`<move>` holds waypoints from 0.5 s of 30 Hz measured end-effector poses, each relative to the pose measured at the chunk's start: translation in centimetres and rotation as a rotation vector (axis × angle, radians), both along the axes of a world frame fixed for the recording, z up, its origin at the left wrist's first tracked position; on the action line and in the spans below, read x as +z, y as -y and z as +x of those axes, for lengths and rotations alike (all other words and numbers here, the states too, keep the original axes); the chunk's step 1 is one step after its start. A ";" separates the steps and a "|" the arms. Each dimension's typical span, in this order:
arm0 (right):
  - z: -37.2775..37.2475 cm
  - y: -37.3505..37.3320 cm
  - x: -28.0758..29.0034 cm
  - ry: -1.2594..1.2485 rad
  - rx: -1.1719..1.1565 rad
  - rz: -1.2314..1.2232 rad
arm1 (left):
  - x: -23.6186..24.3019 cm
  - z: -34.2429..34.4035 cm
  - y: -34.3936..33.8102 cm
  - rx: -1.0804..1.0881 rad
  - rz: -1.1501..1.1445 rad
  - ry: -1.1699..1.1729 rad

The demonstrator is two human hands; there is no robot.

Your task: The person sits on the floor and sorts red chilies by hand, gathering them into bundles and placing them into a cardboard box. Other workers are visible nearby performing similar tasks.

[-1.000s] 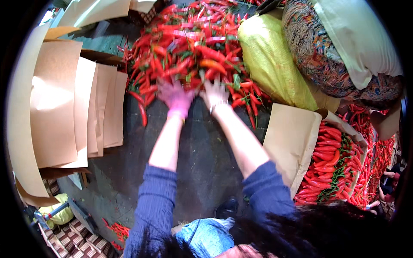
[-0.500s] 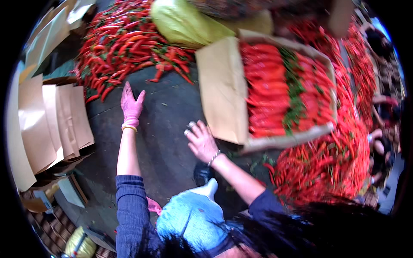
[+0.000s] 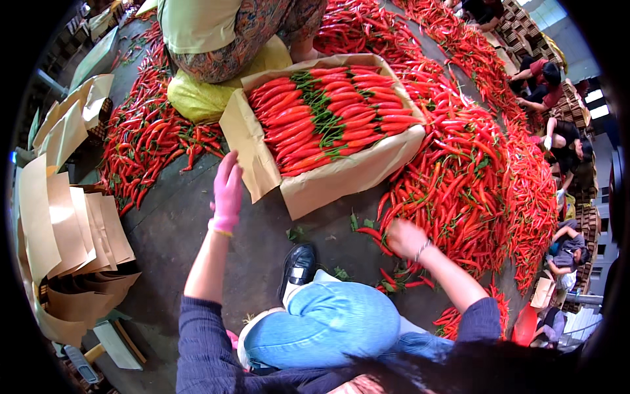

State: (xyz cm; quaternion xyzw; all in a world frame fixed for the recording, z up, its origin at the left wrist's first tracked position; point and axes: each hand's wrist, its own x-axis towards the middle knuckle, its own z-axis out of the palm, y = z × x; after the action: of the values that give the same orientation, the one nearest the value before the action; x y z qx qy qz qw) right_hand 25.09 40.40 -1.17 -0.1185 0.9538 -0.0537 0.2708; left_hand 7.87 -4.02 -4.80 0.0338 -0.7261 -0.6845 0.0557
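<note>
My left hand [image 3: 227, 192], in a pink glove, is raised over the dark floor with its fingers stretched out and nothing in it. It is nearest to the brown paper flap [image 3: 251, 148] of a paper-lined box [image 3: 348, 180]. Rows of red chili peppers [image 3: 354, 108] fill this box, their green stems gathered in a band. To the right, my bare right hand [image 3: 405, 239], with a bracelet at the wrist, is at the near edge of a large heap of loose chilies [image 3: 453, 190]. Its fingers look curled in; blur and the hand itself hide what they hold.
A smaller chili heap [image 3: 147, 148] lies at the far left. Brown paper sheets [image 3: 72, 223] stand in a stack on the left. Beyond the box a person [image 3: 216, 39] sits on a yellow sack [image 3: 197, 98]. Several people work at the right. My shoe [image 3: 298, 266] rests on the floor.
The view has swung to the right. My right hand, spread beside the box flap before, has moved right to the chili heap and curled. My left hand stays stretched out, now nearer the flap.
</note>
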 end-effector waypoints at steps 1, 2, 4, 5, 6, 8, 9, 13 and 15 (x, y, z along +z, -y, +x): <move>-4.2 -1.1 1.1 -0.198 -0.052 -0.040 | 0.9 -1.8 -1.7 -0.024 0.191 0.146; -8.4 -2.4 0.7 -0.475 -0.110 -0.241 | 1.2 -3.2 -2.1 -0.036 0.310 0.283; -16.2 -4.6 1.7 -0.765 -0.319 -0.421 | 1.8 -5.1 -3.8 0.006 0.339 0.376; -19.5 -5.7 2.2 -0.773 -0.482 -0.424 | 1.0 -5.8 -4.0 0.000 0.282 0.417; -22.4 -10.1 1.1 -0.830 -0.598 -0.403 | 1.4 -6.2 -5.9 -0.020 0.359 0.430; -26.7 -14.1 -0.1 -0.895 -0.676 -0.343 | -0.2 -7.0 -6.5 0.001 0.385 0.456; -28.0 -14.9 0.1 -0.904 -0.644 -0.286 | 0.0 -7.0 -6.6 0.035 0.392 0.483; -26.7 -7.9 2.3 -0.863 -0.683 -0.389 | -0.6 -5.6 -5.0 0.108 0.342 0.463; -25.4 -8.0 1.9 -0.675 -0.294 -0.371 | 0.0 -5.3 -4.7 0.105 0.259 0.484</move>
State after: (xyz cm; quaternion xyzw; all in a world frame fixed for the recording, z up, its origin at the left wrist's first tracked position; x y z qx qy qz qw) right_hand -0.26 48.38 0.75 -0.0385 0.9700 -0.2209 -0.0937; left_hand 2.59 0.65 -4.85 0.2409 -0.6220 -0.7397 -0.0886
